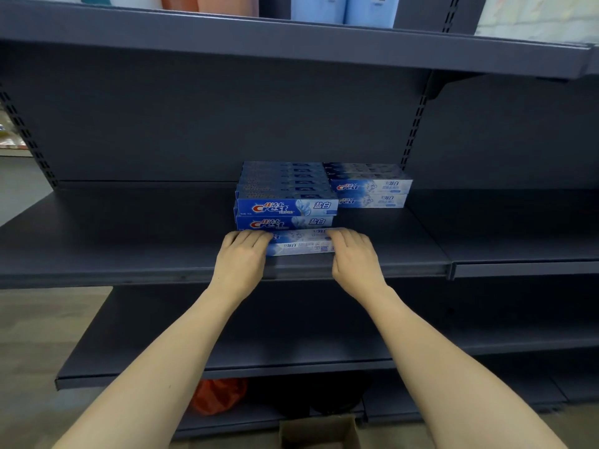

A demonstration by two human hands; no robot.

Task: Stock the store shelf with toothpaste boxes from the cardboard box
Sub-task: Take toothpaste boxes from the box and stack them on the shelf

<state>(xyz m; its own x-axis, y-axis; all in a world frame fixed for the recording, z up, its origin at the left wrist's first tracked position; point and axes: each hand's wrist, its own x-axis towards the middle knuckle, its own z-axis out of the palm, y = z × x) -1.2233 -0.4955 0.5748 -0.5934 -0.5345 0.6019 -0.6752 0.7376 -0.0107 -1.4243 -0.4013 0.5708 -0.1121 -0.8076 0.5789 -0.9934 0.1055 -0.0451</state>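
A pale white-and-blue toothpaste box (299,244) lies lengthwise near the front edge of the dark grey middle shelf (129,241). My left hand (241,259) grips its left end and my right hand (353,254) grips its right end, fingers curled over the top. Directly behind it stands a stack of blue Crest boxes (287,207), two layers high and several rows deep. To the right of that sits a stack of white Crest boxes (369,189). The cardboard box (319,432) stands on the floor below, between my forearms, its inside dark.
The upper shelf (291,43) overhangs the stacks and carries pale blue and orange packs. A lower shelf (259,335) juts out beneath. An orange bag (217,395) lies under it. A second shelf bay (518,241) adjoins on the right.
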